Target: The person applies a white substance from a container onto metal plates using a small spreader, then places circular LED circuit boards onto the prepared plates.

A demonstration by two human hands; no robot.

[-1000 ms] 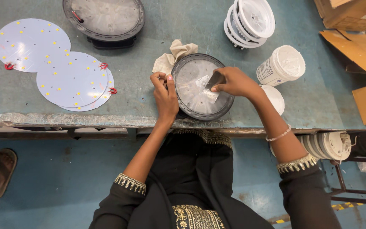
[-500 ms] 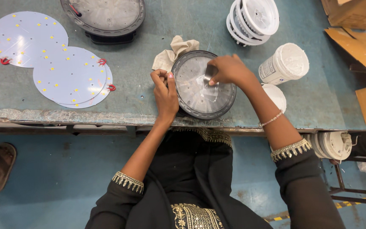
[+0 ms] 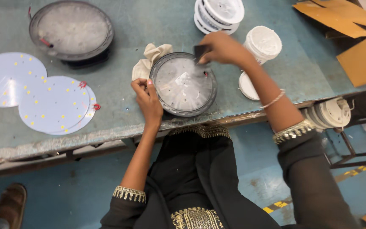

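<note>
A round metal lamp housing (image 3: pixel 183 85) with a dark rim lies on the green worktable (image 3: pixel 149 25) in front of me. My left hand (image 3: pixel 147 99) steadies its left rim with pinched fingers. My right hand (image 3: pixel 221 48) hovers over the housing's upper right edge, shut on a small dark flat tool (image 3: pixel 201 52). A crumpled cream cloth (image 3: pixel 151 59) lies against the housing's upper left side.
A second dark round housing (image 3: pixel 70 29) sits at the back left. Round white LED boards (image 3: pixel 54 104) with red wires lie at the left. Stacked white plastic parts (image 3: pixel 219 15) and a white cup-shaped part (image 3: pixel 262 42) stand at the back right, cardboard (image 3: pixel 361 59) at far right.
My right hand has moved with the dark tool from the middle of the housing up to its upper right edge. The left hand stays on the left rim.
</note>
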